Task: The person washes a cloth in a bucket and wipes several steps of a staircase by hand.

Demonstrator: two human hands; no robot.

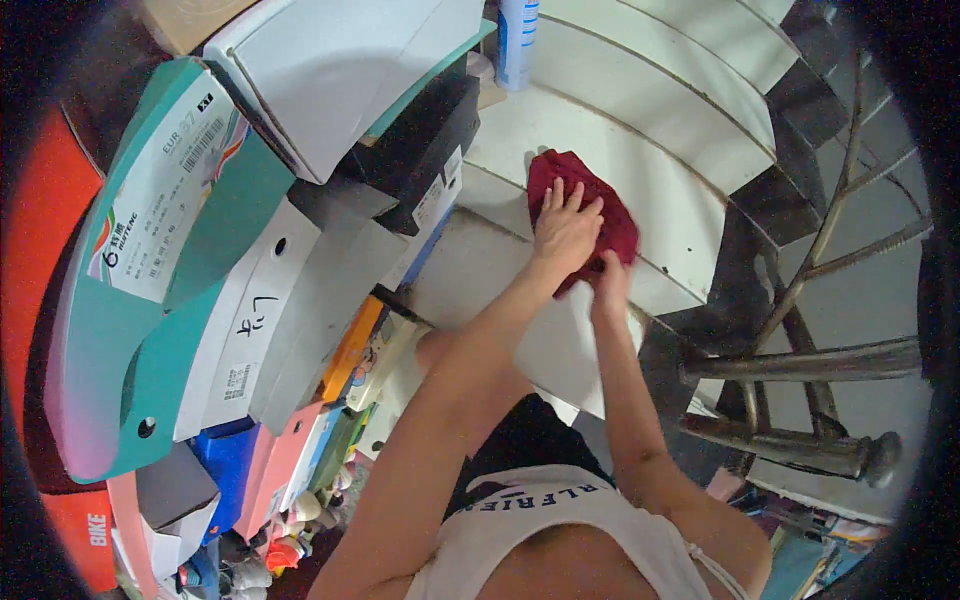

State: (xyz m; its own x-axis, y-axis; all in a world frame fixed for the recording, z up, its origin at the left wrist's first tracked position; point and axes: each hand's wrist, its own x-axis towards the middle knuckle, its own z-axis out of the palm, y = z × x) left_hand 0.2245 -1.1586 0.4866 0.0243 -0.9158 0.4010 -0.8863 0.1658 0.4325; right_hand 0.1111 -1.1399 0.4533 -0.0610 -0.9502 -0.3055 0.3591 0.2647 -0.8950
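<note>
A dark red cloth [616,217] lies on a white tiled stair step [660,210] in front of me. My left hand [566,232] rests flat on top of it, the fingers spread apart. At the cloth's near edge, my right hand [613,279] takes hold of the fabric. Its fingertips are partly hidden by the folds. Both arms reach forward, and the two hands are close together but not touching.
Stacked shoe boxes, including a teal one [217,180] and a white one [352,67], line the left side. A spray can [517,45] stands on a step at the back. Metal railing bars [802,364] rise on the right. More white steps [645,67] climb behind the cloth.
</note>
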